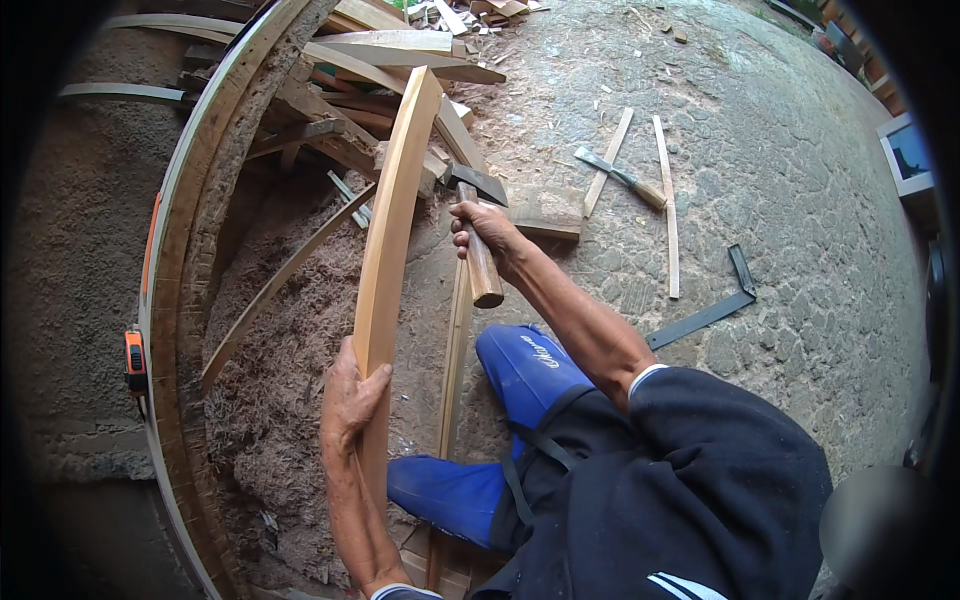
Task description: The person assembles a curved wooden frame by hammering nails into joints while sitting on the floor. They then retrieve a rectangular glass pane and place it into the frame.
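My left hand (355, 395) is closed around the lower part of a long, smooth wooden board (395, 215), which stands tilted with its far end up among scrap wood. My right hand (487, 235) is wrapped round the thick wooden handle of a short striking tool (480, 187) with a dark metal head. The head is at the far end, just right of the board; whether it is a hammer or a hatchet I cannot tell. A wooden block (545, 208) lies on the ground beyond my right hand.
At left stands a wooden workbench edge (185, 250) with an orange tape measure (135, 362) on it. Wood offcuts (400, 50) pile up at the back. On the rough ground to the right lie a wooden-handled chisel (640, 186), thin strips (666, 210) and a dark carpenter's square (715, 312).
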